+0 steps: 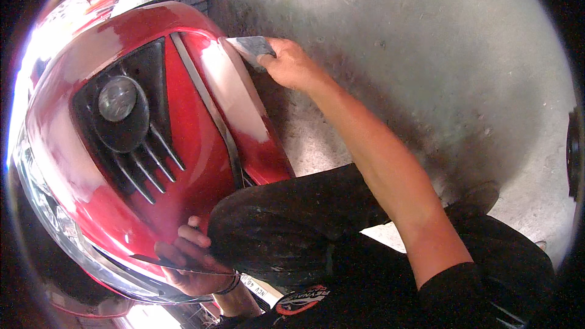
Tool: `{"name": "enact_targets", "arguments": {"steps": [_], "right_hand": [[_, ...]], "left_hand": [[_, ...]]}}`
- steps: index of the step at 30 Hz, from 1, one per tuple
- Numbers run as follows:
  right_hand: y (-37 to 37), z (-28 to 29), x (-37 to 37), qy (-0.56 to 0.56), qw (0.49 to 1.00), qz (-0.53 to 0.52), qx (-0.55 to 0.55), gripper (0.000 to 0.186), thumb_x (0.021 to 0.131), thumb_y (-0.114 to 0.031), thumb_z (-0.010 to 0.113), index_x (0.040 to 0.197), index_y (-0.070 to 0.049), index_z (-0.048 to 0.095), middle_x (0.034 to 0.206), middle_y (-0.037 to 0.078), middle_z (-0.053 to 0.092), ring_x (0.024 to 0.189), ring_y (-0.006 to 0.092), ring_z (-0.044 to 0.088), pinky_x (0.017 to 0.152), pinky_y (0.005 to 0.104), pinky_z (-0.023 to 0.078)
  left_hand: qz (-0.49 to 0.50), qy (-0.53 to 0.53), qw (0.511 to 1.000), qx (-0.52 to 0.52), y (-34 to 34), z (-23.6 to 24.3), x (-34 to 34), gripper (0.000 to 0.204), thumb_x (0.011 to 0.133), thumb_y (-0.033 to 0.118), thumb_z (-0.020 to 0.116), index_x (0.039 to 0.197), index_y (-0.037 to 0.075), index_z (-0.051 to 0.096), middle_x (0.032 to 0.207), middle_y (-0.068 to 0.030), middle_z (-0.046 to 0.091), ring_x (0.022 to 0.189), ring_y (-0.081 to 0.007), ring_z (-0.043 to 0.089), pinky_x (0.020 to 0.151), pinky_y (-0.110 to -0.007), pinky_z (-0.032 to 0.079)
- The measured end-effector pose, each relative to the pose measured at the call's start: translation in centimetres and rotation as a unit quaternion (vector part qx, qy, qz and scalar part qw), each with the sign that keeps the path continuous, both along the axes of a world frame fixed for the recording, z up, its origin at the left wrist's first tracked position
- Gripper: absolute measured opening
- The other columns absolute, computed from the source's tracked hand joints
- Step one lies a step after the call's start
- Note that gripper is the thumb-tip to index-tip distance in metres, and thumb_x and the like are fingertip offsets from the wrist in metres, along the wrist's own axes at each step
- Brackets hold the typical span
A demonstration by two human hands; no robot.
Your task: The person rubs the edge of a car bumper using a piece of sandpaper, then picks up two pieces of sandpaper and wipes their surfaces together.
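Black shirt cloth [365,286] is closest, bunched behind a bent knee in dark trousers [274,225] that presses in close beside a car bumper [195,146]. Glossy red, the bumper carries dull, pale patches along its curved edge and on its lower lip; a black grille panel [155,85] with a round lamp [117,99] is set into it. Up at that lip, near the top of the view, sits a flat grey piece [255,46], paler toward its left end and lying against the lip's edge. The right hand [291,64] is clamped on it, thumb and fingers pinching its right end, the bare forearm stretched diagonally up and left from a short black sleeve. Lower down, near the knee, the left hand [192,261] is curled about a thin dark plate [149,260], seen nearly edge-on, its wrist ringed by a dark band [228,283].
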State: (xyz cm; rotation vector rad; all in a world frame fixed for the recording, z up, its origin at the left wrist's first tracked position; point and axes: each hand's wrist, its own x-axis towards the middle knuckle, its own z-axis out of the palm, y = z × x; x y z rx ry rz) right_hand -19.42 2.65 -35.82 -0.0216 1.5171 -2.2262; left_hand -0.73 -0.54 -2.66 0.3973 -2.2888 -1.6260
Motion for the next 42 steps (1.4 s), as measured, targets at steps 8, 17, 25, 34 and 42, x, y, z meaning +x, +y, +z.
{"name": "enact_targets", "arguments": {"steps": [8, 17, 25, 34, 42], "right_hand": [[5.2, 3.0, 8.0, 0.024, 0.998, 0.010, -0.062, 0.039, 0.097, -0.005, 0.056, 0.135, -0.005, 0.065, 0.122, 0.022, 0.071, 0.116, 0.0347, 0.068, 0.104, 0.0429, 0.051], [12.4, 13.9, 8.8, 0.262, 0.918, -0.206, -0.215, 0.033, 0.091, -0.009, 0.070, 0.124, -0.011, 0.071, 0.122, 0.008, 0.065, 0.120, 0.0326, 0.063, 0.106, 0.0444, 0.050], [10.8, 13.7, 11.1, 0.375, 0.889, -0.235, -0.118, 0.045, 0.083, -0.016, 0.078, 0.126, -0.026, 0.068, 0.126, 0.005, 0.058, 0.128, 0.0361, 0.055, 0.111, 0.0496, 0.047], [13.1, 9.0, 7.4, 0.399, 0.884, -0.232, 0.073, 0.042, 0.084, -0.004, 0.073, 0.122, -0.021, 0.070, 0.123, 0.006, 0.062, 0.123, 0.0330, 0.059, 0.105, 0.0475, 0.048], [13.6, 12.6, 8.0, 0.394, 0.892, -0.204, 0.082, 0.037, 0.088, -0.013, 0.064, 0.121, -0.027, 0.072, 0.123, 0.002, 0.065, 0.124, 0.0288, 0.059, 0.104, 0.0509, 0.043]], "left_hand": [[0.020, -0.137, 0.988, -0.068, -0.4, 1.5, -0.4, 0.044, 0.110, 0.042, 0.045, 0.112, 0.003, 0.062, 0.078, -0.0162, 0.062, 0.089, -0.0301, 0.065, 0.093, -0.047, 0.052], [0.149, -0.177, 0.973, -0.008, 2.4, -1.7, -10.0, 0.038, 0.108, 0.021, 0.059, 0.143, 0.007, 0.053, 0.132, -0.0097, 0.065, 0.119, -0.0241, 0.066, 0.100, -0.043, 0.055], [0.132, -0.253, 0.957, 0.041, 4.4, -2.9, -11.2, 0.036, 0.108, 0.028, 0.059, 0.139, 0.010, 0.056, 0.126, -0.0123, 0.069, 0.107, -0.0266, 0.072, 0.089, -0.042, 0.062], [0.095, -0.223, 0.969, 0.038, 5.4, -3.2, -11.4, 0.035, 0.107, 0.016, 0.058, 0.140, 0.006, 0.055, 0.127, -0.0101, 0.069, 0.111, -0.0244, 0.071, 0.097, -0.043, 0.061], [-0.059, -0.149, 0.928, -0.336, 6.5, -1.6, -11.9, 0.034, 0.109, 0.020, 0.060, 0.137, 0.001, 0.059, 0.122, -0.0063, 0.068, 0.110, -0.0135, 0.060, 0.097, -0.029, 0.049]]}}
